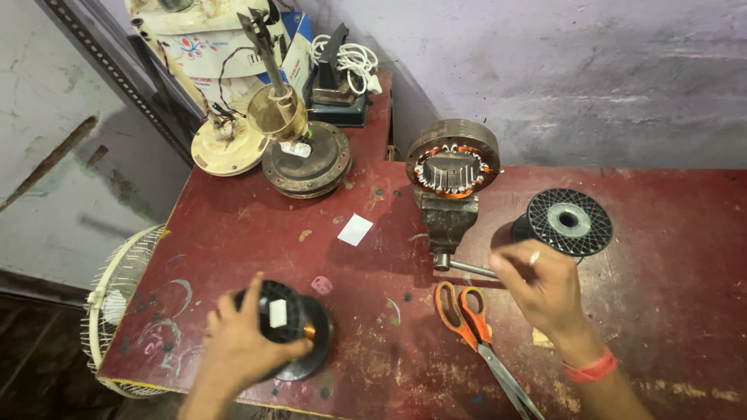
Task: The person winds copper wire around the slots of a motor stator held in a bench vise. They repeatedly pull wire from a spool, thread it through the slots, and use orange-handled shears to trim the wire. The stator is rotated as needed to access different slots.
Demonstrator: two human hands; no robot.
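My left hand [237,342] grips a black spool of copper wire [299,327] lying near the front left of the red table [661,272]. My right hand [545,292] hovers beside the metal handle bar [467,268] of a small bench vise [447,222], fingers pinched together; whether it pinches anything I cannot tell. The vise clamps a round motor stator with copper windings [453,159]. A second black spool [568,223] lies just behind my right hand. Orange-handled scissors [475,327] rest between my hands.
At the back left stand a rusty fan motor housing [307,163], a cream fan base [226,148], a box and a coiled white cable [350,58]. A small white paper [355,229] lies mid-table. A wire fan guard [117,303] leans beside the table's left edge.
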